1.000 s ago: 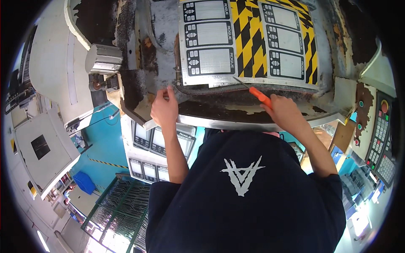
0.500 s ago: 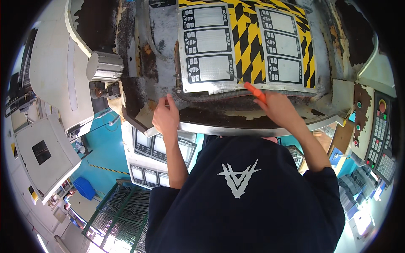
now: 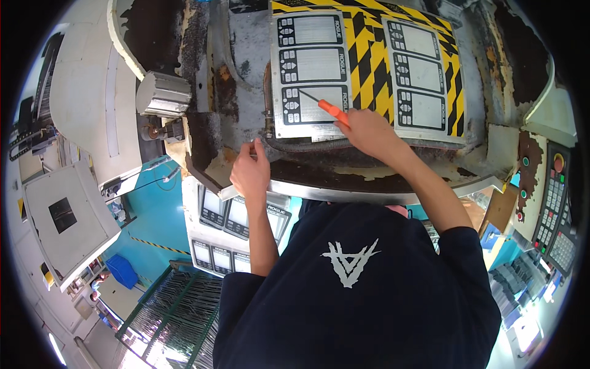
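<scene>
My right hand (image 3: pixel 372 135) is wrapped round the orange handle of a screwdriver-like tool (image 3: pixel 334 112). Its thin dark shaft points left, with the tip over the buttons of the lowest panel face (image 3: pixel 313 106) in the left column. That face belongs to a silver printed sheet (image 3: pixel 295 131) bearing several black-framed panel faces. Near the sheet's lower left corner, my left hand (image 3: pixel 251 171) hovers over the machine's front edge, fingers curled together. Whatever it may hold is hidden. Yellow-and-black striped tape (image 3: pixel 370 67) runs between the two columns and along the sheet's edges.
A worn machine bed with a metal front rim (image 3: pixel 344 194) lies before me. A ribbed cylinder (image 3: pixel 163 94) stands left, a control panel (image 3: pixel 553 209) right. More printed panels (image 3: pixel 236 215) sit below left, beside a green rack (image 3: pixel 172 313) and a blue bin (image 3: pixel 121 272).
My right hand has moved left with the tool, whose tip has gone from the right end of the lowest left face to its buttons. My left hand has barely shifted.
</scene>
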